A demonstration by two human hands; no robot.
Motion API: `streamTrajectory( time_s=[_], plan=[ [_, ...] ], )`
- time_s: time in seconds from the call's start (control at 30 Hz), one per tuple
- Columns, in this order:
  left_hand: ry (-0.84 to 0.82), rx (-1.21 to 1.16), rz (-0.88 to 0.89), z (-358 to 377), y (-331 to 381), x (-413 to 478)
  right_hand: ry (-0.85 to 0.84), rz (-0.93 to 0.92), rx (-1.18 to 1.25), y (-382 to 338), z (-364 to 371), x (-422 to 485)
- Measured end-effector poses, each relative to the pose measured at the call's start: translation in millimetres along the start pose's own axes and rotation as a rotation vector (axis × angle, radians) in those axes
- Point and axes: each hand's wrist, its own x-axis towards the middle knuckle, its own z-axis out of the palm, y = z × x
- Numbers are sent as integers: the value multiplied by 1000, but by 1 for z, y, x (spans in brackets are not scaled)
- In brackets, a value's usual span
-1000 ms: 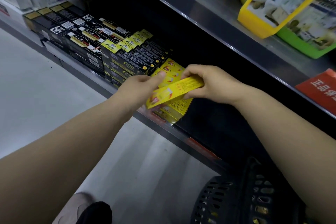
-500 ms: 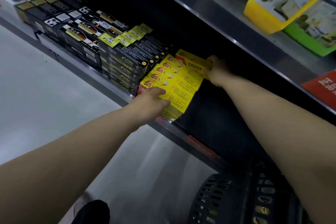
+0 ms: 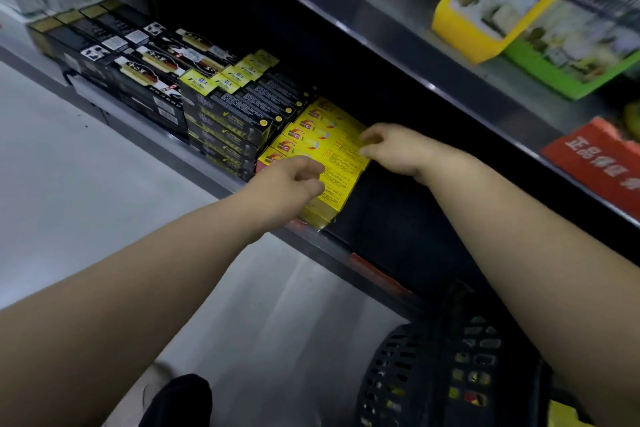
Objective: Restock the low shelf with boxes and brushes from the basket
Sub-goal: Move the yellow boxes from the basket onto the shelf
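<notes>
Both hands blurred; left hand (image 3: 291, 180) and right hand (image 3: 391, 146) rested on yellow boxes (image 3: 332, 149), grip on neither clear; basket (image 3: 433, 374) contents dim.

Yellow boxes (image 3: 323, 149) stacked flat on the low shelf (image 3: 377, 218); dark perforated basket (image 3: 433, 374) below.

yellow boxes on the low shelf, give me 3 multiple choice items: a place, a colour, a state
1. The yellow boxes lie
A. right of the black boxes
B. left of them
C. on the floor

2. The basket is
A. red
B. black
C. white

3. The right hand is
A. gripping a brush
B. inside the basket
C. loose at the stack's right edge

Answers: 1 A, the black stack sits on their left; 2 B, dark slotted plastic; 3 C, the fingers hold nothing, as with the left hand.
</notes>
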Motion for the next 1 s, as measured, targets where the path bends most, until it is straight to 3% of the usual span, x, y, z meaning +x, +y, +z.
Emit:
streamTrajectory(
  time_s=[0.27, 0.5, 0.7, 0.83, 1.0],
  plan=[
    [-141, 137, 212, 37, 90, -60, 25, -191, 549, 43, -56, -187],
    [-439, 354, 408, 113, 123, -123, 84, 34, 779, 136, -24, -288],
    [-582, 448, 428, 165, 103, -147, -87, 255, 347, 215, 57, -313],
    [-572, 447, 409, 179, 80, -159, -320, 148, 136, 227, 109, -313],
    [-558, 542, 421, 183, 79, -156, -325, 21, -222, 217, 131, -305]
  ],
)
